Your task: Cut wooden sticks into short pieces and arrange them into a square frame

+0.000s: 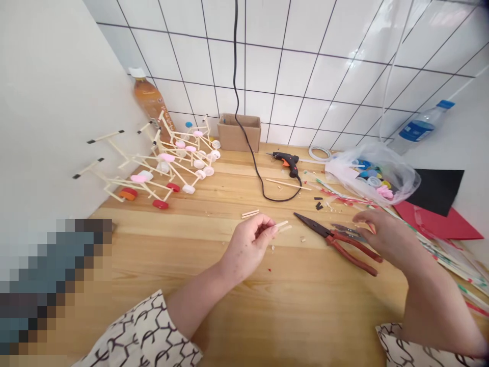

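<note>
My left hand (248, 244) is closed, pinching a short pale wooden stick (281, 224) between thumb and forefinger. What seems to be a second thin piece shows just beneath it, partly hidden by the fingers. Behind that hand, a pair of short sticks (250, 213) lies on the table. On the right, my right hand (382, 237) has its thumb and forefinger apart, over a flat metal tool (349, 231) whose kind I cannot make out. Long-nose pliers (330, 237) with red-brown handles lie beside the tool, jaws towards the back left.
Several stick-built toy bicycles with bottle-cap wheels (168, 158) stand at left, near an orange drink bottle (148, 97). A glue gun (286, 162) with a black cord lies behind. At right are a bag of caps (374, 176), coloured card (439, 219) and a water bottle (420, 127).
</note>
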Demonstrator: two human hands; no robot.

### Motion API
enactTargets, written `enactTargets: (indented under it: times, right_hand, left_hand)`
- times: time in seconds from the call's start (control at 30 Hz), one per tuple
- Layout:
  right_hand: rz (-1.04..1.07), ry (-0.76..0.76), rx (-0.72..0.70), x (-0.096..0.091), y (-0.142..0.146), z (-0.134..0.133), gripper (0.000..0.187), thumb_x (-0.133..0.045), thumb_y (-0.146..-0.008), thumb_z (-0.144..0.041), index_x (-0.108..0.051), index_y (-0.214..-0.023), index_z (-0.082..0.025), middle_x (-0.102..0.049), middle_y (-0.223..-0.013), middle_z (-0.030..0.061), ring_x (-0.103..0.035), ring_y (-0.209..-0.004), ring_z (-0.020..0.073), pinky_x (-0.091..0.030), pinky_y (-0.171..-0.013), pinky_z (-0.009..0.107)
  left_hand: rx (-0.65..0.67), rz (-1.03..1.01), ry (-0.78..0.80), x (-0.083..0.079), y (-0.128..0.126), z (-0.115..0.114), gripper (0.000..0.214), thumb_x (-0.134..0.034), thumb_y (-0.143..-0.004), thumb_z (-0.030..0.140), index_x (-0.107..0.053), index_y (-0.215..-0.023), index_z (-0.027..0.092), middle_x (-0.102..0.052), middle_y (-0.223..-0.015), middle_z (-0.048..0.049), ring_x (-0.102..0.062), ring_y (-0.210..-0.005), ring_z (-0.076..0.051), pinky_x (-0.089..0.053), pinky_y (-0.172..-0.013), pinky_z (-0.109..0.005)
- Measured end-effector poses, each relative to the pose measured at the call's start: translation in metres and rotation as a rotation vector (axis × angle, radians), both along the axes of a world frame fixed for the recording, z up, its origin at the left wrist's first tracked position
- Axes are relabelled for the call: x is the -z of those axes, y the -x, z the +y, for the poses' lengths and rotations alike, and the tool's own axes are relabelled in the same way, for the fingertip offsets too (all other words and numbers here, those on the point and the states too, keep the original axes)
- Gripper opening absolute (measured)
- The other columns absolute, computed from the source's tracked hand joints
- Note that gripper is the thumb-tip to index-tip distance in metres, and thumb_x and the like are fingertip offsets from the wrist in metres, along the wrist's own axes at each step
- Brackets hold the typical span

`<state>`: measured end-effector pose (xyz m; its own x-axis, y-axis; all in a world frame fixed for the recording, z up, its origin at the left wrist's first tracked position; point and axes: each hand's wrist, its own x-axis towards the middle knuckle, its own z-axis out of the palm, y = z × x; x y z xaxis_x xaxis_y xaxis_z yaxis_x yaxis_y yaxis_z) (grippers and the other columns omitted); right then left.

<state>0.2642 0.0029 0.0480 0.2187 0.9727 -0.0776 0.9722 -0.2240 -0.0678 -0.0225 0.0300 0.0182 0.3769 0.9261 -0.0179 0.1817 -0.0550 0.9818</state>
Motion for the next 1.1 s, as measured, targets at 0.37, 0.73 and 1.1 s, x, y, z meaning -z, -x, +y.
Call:
enactTargets:
  times: [0.37,0.73,1.1]
  right_hand:
    - [-0.022,0.162,-0.027,0.011,-0.012,0.004,0.016,-0.053,-0.075,-0.014,-0.047,-0.062,-0.021,-0.062,-0.066,0.0073,-0.058,-0.063,0.0224,-0.037,-0.053,0.029]
    - [0.608,-0.25,-0.372,0.011,0.066,-0.019,0.026,-0.039,-0.091,-0.034,-0.044,-0.113,-0.021,-0.056,-0.072,0.0006,-0.054,-0.064,0.0161,-0.041,-0.058,0.027]
    - [0.711,-0.144,-0.443,0.014,0.093,-0.025,0.019,-0.039,-0.092,-0.032,-0.053,-0.09,-0.019,-0.054,-0.073,0.0024,-0.05,-0.065,0.0153,-0.039,-0.058,0.025]
  left_hand:
    - [-0.026,-0.111,0.168,-0.003,0.0,0.003,0.014,-0.054,-0.08,0.027,-0.054,-0.073,0.014,-0.054,-0.064,0.0017,-0.045,-0.056,-0.008,-0.036,-0.053,-0.019]
    - [-0.01,-0.194,0.277,0.005,0.0,0.005,0.017,-0.058,-0.078,0.031,-0.055,-0.076,0.014,-0.055,-0.063,0.0025,-0.045,-0.053,-0.006,-0.033,-0.047,-0.018]
    - [0.029,-0.243,0.292,0.0,0.0,0.003,0.015,-0.06,-0.076,0.027,-0.055,-0.072,0.013,-0.056,-0.059,0.0025,-0.046,-0.05,-0.005,-0.034,-0.047,-0.018]
